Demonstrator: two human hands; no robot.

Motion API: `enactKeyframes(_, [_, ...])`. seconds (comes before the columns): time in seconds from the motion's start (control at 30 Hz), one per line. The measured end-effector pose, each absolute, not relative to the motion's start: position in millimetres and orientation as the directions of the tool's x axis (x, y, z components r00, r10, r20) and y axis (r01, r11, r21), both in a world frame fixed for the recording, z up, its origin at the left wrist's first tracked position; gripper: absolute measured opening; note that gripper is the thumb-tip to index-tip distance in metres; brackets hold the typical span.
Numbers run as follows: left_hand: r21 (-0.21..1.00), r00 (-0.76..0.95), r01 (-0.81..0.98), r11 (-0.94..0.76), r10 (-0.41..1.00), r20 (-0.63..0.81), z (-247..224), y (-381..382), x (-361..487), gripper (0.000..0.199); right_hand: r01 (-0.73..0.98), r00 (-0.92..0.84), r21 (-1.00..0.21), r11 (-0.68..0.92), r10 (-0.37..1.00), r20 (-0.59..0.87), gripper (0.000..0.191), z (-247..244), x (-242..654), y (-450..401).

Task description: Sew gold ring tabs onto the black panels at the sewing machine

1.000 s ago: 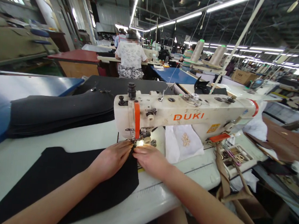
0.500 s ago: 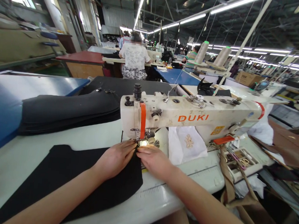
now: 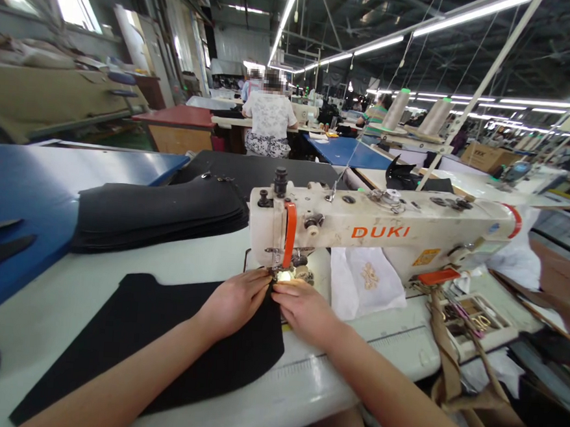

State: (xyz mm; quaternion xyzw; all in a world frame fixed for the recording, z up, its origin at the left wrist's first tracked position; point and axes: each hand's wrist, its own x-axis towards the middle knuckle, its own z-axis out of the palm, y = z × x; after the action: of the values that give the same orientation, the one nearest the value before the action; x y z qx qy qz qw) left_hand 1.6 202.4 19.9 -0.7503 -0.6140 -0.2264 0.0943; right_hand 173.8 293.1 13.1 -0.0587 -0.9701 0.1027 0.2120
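A white sewing machine [image 3: 381,227] with an orange guard stands on the pale table, its small lamp lit near the needle. Under the needle area lies the edge of a large flat black piece [image 3: 159,335]. My left hand [image 3: 234,301] presses on that piece just left of the presser foot, fingers together and pointing at the needle. My right hand [image 3: 305,309] is close on the right side, its fingers pinched on the same edge. Both sets of fingertips nearly touch, and they partly hide the edge between them.
Stacked black pieces [image 3: 162,215] lie behind on the left. Right of the needle is a white cloth [image 3: 365,284] with small beige bits, then a tray [image 3: 482,325] of tools and brown straps [image 3: 441,354]. A person [image 3: 269,121] sits further ahead.
The whole view has shifted, so the machine and both hands appear further right. Both hands keep the same place beside the needle on the black piece.
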Motion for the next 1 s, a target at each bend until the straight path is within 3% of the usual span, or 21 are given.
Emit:
enactKeyframes(0.17, [0.145, 0.126, 0.967, -0.21, 0.888, 0.443, 17.8, 204.3, 0.7, 0.033, 0.081, -0.907, -0.23, 0.97, 0.168, 0.387, 0.023, 15.1, 174.2, 295.1])
enactKeyframes(0.4, [0.152, 0.135, 0.962, -0.229, 0.876, 0.464, 18.5, 146.7, 13.9, 0.028, -0.033, -0.937, -0.232, 0.972, 0.051, 0.346, 0.02, 25.2, 187.3, 251.9])
enactKeyframes(0.6, [0.215, 0.077, 0.959, -0.183, 0.902, 0.425, 22.4, 110.5, 25.3, 0.029, 0.034, -0.942, -0.307, 0.951, 0.133, 0.308, 0.029, 29.3, 194.3, 225.9])
enactKeyframes(0.77, [0.305, 0.011, 0.944, -0.128, 0.934, 0.357, 36.8, 108.6, 32.4, 0.029, 0.038, -0.942, -0.286, 0.957, 0.13, 0.31, 0.036, 30.5, 192.9, 226.6])
enactKeyframes(0.87, [0.332, -0.039, 0.94, -0.075, 0.945, 0.324, 49.9, 90.5, 37.9, 0.038, 0.02, -0.92, -0.21, 0.977, 0.101, 0.379, 0.037, 21.7, 194.5, 228.1])
enactKeyframes(1.0, [0.303, 0.048, 0.949, -0.088, 0.989, 0.138, 48.8, 34.5, 43.8, 0.077, -0.07, -0.887, -0.04, 0.997, -0.044, 0.46, 0.037, 5.4, 196.5, 235.6])
